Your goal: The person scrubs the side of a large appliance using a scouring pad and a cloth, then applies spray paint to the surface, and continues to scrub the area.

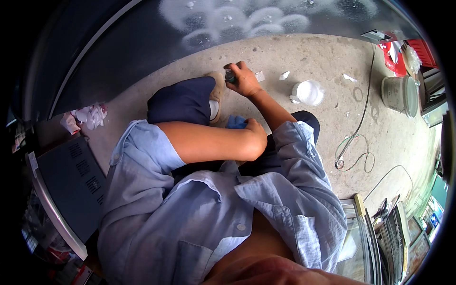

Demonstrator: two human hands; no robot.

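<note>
My right hand (246, 81) reaches forward, its fingers wrapped round a small dark cylinder (230, 76), seen mostly end-on; its exact kind I cannot make out. It is held just beside my shoe (216, 97), a little short of a dark, smooth panel (137, 52) whose surface carries white cloudy patches (228, 21). Bent across my lap, my left hand (257, 130) is closed, with a crumpled blue cloth (235, 122) at its fingers. Part of that hand's grip is hidden behind its own wrist.
A white tub (309, 92) stands on the concrete floor to the right, with a grey bucket (400, 96) farther right. A thin cable (363, 123) ends in loops on the floor. Crumpled paper (91, 115) and a dark box (66, 185) lie left; framed panes (361, 237) lean at lower right.
</note>
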